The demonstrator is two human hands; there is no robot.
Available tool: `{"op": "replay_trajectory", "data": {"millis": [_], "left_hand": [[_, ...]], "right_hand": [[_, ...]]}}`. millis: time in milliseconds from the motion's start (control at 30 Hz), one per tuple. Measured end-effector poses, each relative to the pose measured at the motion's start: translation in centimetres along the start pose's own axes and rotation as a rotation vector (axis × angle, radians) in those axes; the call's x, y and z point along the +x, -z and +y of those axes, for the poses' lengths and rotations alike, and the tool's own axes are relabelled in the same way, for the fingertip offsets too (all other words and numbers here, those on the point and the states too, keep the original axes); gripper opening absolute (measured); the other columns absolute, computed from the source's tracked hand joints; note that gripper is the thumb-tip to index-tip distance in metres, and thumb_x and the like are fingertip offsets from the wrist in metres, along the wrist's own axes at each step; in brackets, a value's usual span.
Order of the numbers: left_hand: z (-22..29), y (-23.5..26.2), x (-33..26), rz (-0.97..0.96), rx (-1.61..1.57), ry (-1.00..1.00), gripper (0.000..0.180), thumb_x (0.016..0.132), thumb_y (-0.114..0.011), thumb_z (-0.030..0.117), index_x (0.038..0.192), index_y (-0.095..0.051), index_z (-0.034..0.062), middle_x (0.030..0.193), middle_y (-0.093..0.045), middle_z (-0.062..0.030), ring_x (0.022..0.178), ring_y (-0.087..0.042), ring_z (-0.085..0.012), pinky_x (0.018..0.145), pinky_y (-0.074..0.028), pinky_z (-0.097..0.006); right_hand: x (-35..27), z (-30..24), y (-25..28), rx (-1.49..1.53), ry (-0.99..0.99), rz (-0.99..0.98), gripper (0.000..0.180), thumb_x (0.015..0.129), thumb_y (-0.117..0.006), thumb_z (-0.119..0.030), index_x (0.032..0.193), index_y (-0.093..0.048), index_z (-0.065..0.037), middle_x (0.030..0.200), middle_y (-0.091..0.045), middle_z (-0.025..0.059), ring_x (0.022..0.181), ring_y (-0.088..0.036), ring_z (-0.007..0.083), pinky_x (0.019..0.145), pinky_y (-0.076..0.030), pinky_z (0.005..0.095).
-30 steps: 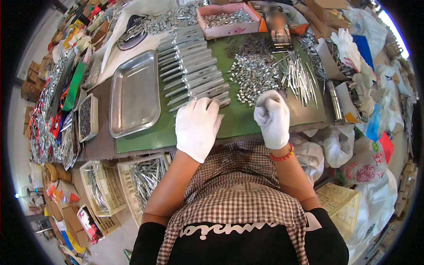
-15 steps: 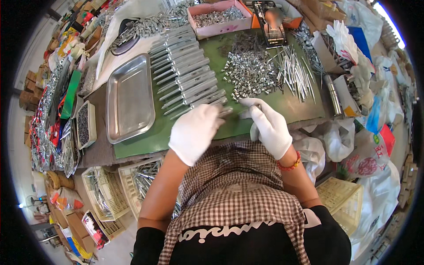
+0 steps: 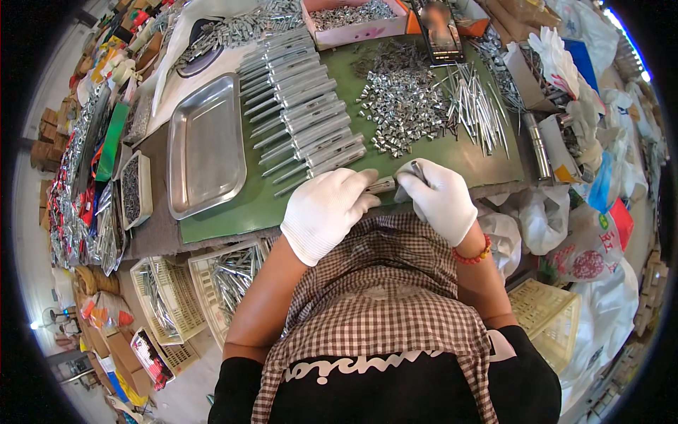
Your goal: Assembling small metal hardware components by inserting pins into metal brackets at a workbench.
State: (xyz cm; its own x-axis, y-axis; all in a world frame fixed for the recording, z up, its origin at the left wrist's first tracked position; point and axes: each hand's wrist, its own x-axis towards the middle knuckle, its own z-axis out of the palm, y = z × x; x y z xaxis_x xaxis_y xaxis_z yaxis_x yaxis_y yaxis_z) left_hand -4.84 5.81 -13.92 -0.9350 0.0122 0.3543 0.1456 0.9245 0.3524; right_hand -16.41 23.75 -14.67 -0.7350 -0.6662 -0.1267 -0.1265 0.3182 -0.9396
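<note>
Both hands wear white gloves and meet at the near edge of the green mat [image 3: 233,205]. My left hand [image 3: 326,210] grips a short silver metal tube [image 3: 381,185] that pokes out toward the right. My right hand [image 3: 439,196] pinches a small metal piece [image 3: 417,168] at the tube's end. Just beyond my left hand lies a row of finished silver tubes with pins [image 3: 300,116], laid side by side. A heap of small shiny metal clips [image 3: 402,106] and a bundle of thin metal rods [image 3: 474,106] lie beyond my right hand.
An empty steel tray [image 3: 206,145] sits at the mat's left. A pink box of metal parts [image 3: 353,18] and a phone [image 3: 439,28] stand at the back. Cream baskets of parts [image 3: 229,275] sit below the table edge; plastic bags and a yellow crate [image 3: 547,311] crowd the right.
My hands have come together at the mat's near edge: the left picked up a tube, and the right brought a small piece to its end.
</note>
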Motion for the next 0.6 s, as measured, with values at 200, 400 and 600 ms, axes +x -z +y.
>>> {"op": "replay_trajectory", "data": {"millis": [200, 400, 600], "left_hand": [[1.7, 0.4, 1.4, -0.107, 0.042, -0.018, 0.031, 0.083, -0.072, 0.027, 0.109, -0.067, 0.0110, 0.090, -0.067, -0.0046, 0.079, -0.066, -0.0253, 0.067, -0.052, -0.037], [0.7, -0.3, 0.9, -0.019, -0.047, -0.050, 0.033, 0.081, -0.073, 0.023, 0.111, -0.067, 0.0106, 0.089, -0.066, -0.0062, 0.077, -0.065, -0.0269, 0.066, -0.052, -0.036], [1.4, 0.0, 1.1, -0.087, -0.105, 0.111, 0.036, 0.081, -0.071, 0.012, 0.116, -0.069, 0.0175, 0.084, -0.064, -0.0057, 0.075, -0.065, -0.0263, 0.065, -0.053, -0.036]], "right_hand": [[-0.2, -0.7, 0.9, 0.281, -0.185, 0.059, 0.026, 0.099, -0.057, -0.021, 0.099, -0.068, 0.003, 0.061, -0.056, -0.0003, 0.047, -0.048, 0.0048, 0.045, -0.037, 0.0231], [-0.7, -0.2, 1.6, 0.000, -0.002, -0.032, 0.025, 0.097, -0.061, -0.021, 0.095, -0.068, 0.002, 0.065, -0.062, 0.0043, 0.058, -0.056, 0.0090, 0.056, -0.045, 0.0270], [-0.8, -0.5, 2.3, 0.051, -0.142, 0.037, 0.027, 0.096, -0.063, -0.023, 0.084, -0.066, 0.002, 0.067, -0.064, 0.0059, 0.062, -0.058, 0.0097, 0.060, -0.047, 0.0289]]}}
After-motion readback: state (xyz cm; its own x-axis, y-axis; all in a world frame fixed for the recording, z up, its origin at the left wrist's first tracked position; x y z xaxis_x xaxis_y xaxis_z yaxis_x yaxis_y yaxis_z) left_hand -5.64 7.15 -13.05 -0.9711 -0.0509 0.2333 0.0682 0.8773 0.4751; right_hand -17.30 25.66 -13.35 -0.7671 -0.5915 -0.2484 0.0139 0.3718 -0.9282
